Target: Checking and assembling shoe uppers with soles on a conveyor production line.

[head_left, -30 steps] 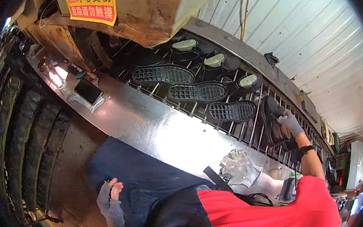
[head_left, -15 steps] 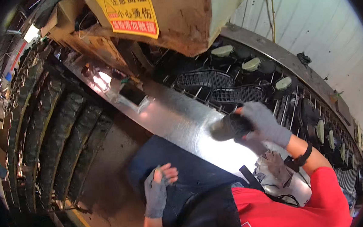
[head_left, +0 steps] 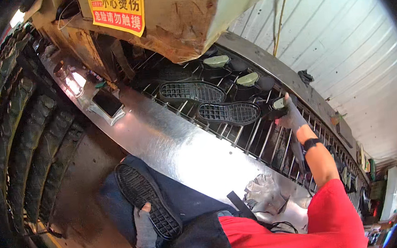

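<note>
My left hand (head_left: 145,228), in a grey glove with bare fingertips, is closed on the edge of a black shoe sole (head_left: 148,200). The sole lies slanted over my lap with its ridged tread showing. My right hand (head_left: 293,113), gloved alike, reaches out to the roller conveyor (head_left: 254,139) and is closed around a dark shoe (head_left: 278,104) with a pale green top, which it partly hides. Left of that hand, two more black soles (head_left: 229,113) lie tread up on the rollers. Behind them stand dark shoes with pale green tops (head_left: 247,79).
A shiny metal ledge (head_left: 182,148) runs between my lap and the conveyor, bearing a phone-like dark slab (head_left: 108,103) and crumpled grey material (head_left: 265,194). A large machine housing (head_left: 171,19) with a warning label overhangs the rollers. Racks of dark shoes (head_left: 27,137) stand at left.
My right hand has left the ledge, where it held a dark item, and reached to a shoe on the conveyor. My left hand, empty before, now holds a sole. The view has shifted rightward.
</note>
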A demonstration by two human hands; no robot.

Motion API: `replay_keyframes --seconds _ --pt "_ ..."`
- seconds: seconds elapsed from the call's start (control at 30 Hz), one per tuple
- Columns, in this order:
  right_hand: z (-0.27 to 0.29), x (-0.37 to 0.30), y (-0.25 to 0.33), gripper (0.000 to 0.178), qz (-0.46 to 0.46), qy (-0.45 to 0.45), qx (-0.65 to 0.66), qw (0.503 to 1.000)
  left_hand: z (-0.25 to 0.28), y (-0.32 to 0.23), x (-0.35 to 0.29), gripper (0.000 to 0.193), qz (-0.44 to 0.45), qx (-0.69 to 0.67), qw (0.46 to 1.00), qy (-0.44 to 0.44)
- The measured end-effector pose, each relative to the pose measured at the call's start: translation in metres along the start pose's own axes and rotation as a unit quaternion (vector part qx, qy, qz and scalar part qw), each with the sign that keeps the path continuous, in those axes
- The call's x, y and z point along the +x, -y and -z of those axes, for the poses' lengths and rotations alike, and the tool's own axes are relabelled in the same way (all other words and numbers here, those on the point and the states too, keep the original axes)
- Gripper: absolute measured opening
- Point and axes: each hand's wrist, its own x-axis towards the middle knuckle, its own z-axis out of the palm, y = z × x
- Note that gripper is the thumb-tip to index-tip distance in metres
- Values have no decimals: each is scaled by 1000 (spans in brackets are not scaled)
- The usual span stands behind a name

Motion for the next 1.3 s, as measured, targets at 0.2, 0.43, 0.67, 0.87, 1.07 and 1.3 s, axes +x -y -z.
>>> replay_keyframes --seconds 0.2,0.43,0.67,0.87,1.07,1.3 --pt "-65 -26 -22 91 81 -82 -242 963 0 -21 -22 49 -1 -18 998 59" --pt "-14 -126 -41 56 4 74 -104 992 26 -57 -30 54 -276 253 926 -57" --pt "-149 -234 -97 86 -118 315 -132 932 -57 -80 -4 74 -219 94 946 220" --pt "-302 -309 -182 149 24 567 -323 757 -68 -107 -7 72 -269 -54 949 156" --pt "-351 -355 -215 106 -132 528 -260 798 -35 -113 -26 84 -217 -272 879 326" --pt "-347 -348 -210 72 -184 427 -251 849 33 -62 99 44 -477 388 783 -97"
